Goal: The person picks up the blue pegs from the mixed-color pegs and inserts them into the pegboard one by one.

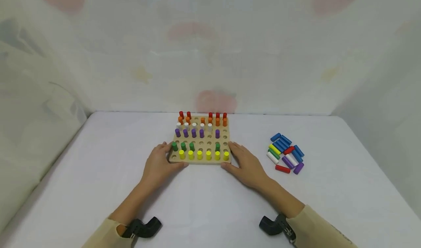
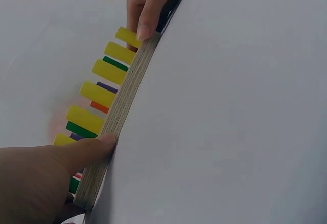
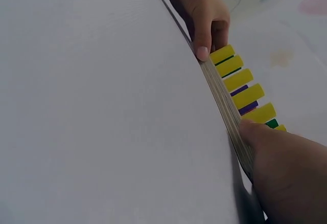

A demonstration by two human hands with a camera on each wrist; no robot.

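A square wooden peg board (image 1: 201,161) lies on the white table, set with rows of red, orange, white, purple, green and yellow pegs (image 1: 204,154); several holes stand empty. My left hand (image 1: 162,163) holds its near left corner, thumb along the front edge and fingers on the left side. My right hand (image 1: 246,164) holds the near right corner the same way. In the left wrist view my left thumb (image 2: 87,150) presses the board's layered edge (image 2: 127,91). The right wrist view shows my right hand (image 3: 286,173) against that same edge (image 3: 222,98).
A loose pile of pegs (image 1: 285,153), mostly blue with red, purple, white, yellow and green ones, lies to the right of the board. The white table (image 1: 98,175) is walled by pale draped cloth at the back and sides.
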